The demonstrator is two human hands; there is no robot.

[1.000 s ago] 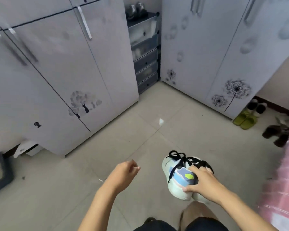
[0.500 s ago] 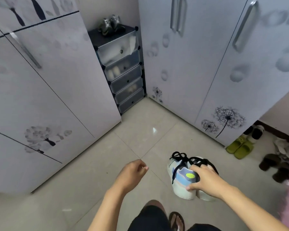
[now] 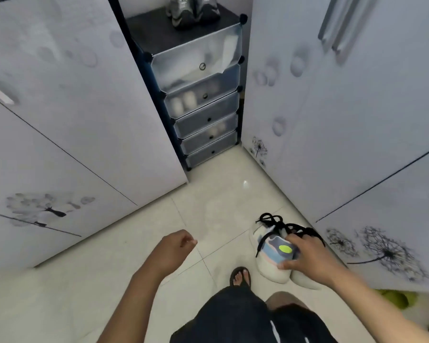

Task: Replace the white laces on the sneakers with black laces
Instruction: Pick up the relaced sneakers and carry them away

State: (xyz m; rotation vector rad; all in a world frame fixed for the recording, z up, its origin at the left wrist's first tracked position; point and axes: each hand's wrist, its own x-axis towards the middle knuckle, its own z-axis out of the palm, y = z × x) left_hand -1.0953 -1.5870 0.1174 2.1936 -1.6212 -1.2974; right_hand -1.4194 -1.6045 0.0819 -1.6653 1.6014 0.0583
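The right hand point(image 3: 307, 253) grips black-laced sneakers point(image 3: 275, 256) above the tiled floor point(image 3: 109, 268); left hand point(image 3: 176, 246) loosely curled.

Pale tiled floor point(image 3: 215, 214), black drawer rack point(image 3: 203, 115) standing in corner, sandalled foot point(image 3: 240, 277) on tiles

Sneakers point(image 3: 274, 264): a pale pair, blue-and-peach side panel with a lime dot, held side by side above the tiled floor.
Black laces point(image 3: 281, 225): threaded through, ends bunched and dangling loose at the top.

The person has walked closer to the shoe rack point(image 3: 201, 95) with the sneakers point(image 3: 272, 256).
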